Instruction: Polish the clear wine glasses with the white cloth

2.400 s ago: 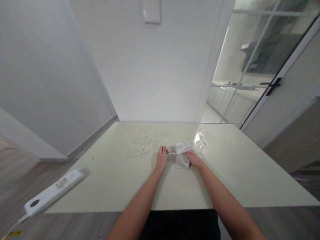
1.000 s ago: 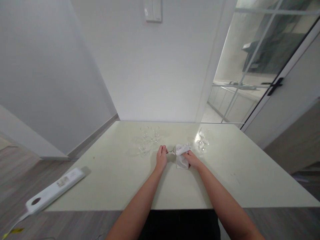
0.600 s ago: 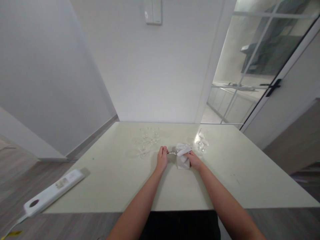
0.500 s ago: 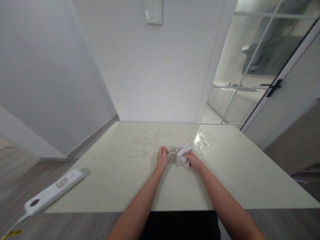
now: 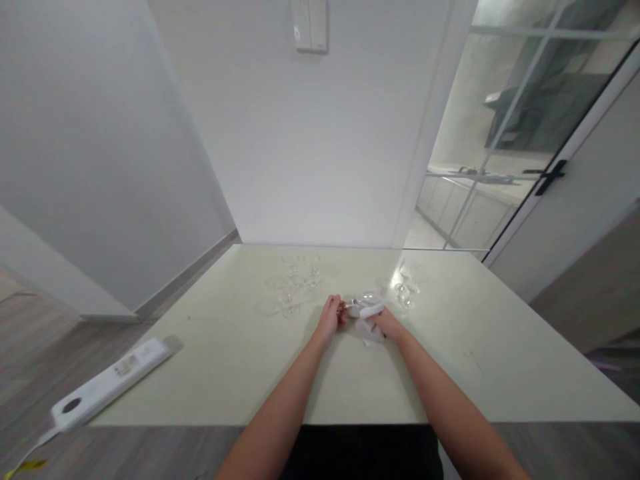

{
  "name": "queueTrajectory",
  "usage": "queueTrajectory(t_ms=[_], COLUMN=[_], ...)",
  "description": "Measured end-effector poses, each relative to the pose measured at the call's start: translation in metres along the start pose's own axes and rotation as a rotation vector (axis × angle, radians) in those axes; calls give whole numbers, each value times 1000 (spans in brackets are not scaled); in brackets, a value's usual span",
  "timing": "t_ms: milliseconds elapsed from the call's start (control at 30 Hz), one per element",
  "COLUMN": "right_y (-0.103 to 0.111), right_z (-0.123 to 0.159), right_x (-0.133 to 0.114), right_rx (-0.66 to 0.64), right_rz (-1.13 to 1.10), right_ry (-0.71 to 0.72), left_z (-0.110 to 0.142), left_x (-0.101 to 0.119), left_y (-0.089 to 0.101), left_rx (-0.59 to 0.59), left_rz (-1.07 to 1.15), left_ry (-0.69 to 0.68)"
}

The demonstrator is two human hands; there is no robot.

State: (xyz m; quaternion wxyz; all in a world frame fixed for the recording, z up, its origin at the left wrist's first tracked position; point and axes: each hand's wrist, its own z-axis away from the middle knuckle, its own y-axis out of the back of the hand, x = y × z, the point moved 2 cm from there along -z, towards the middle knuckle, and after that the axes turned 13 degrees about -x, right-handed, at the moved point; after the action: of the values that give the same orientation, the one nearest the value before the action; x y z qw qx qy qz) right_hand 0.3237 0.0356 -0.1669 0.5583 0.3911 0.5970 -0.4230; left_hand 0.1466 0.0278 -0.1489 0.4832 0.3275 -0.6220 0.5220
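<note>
Low over the middle of the pale table (image 5: 240, 373), a clear stemmed glass (image 5: 369, 297) lies sideways between my hands. My left hand (image 5: 330, 319) is closed round its foot end, the bowl pointing right. My right hand (image 5: 387, 323) is closed on a white cloth or tissue (image 5: 369, 330), pressed against the near side of the bowl. Part of the cloth hangs below the glass. Several clear glasses (image 5: 289, 300) stand to the left beyond my left hand. Past my right hand are more clear glasses (image 5: 404, 293), too blurred to make out singly.
A white power strip (image 5: 110, 383) with a cable lies across the table's left front corner. A white wall (image 5: 310, 147) rises behind the table's far edge, with a switch (image 5: 310, 27) high on it. To the right is a glazed door with a black handle (image 5: 550, 177).
The cloth has shifted down and nearer me, so more of the glass bowl shows. My left hand has moved slightly right and its grip on the stem end has turned.
</note>
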Motion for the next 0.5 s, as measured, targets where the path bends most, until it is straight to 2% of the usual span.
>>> queueTrajectory(t_ms=[100, 133, 200, 300, 500], right_y=[-2, -2, -2, -3, -7], right_z=[1, 1, 1, 1, -3], right_x=[-4, -4, -5, -6, -5], right_rx=[-49, -38, 3, 42, 100], right_rz=[-57, -110, -236, -391, -465], right_ry=[40, 39, 35, 38, 93], left_z=[9, 13, 18, 20, 17], left_x=[-4, -3, -2, 0, 1], left_y=[-14, -18, -22, -21, -21], left_rx=[-325, -403, -486, -486, -307], left_rz=[-213, -278, -377, -468, -568], left_ry=[46, 36, -9, -41, -123])
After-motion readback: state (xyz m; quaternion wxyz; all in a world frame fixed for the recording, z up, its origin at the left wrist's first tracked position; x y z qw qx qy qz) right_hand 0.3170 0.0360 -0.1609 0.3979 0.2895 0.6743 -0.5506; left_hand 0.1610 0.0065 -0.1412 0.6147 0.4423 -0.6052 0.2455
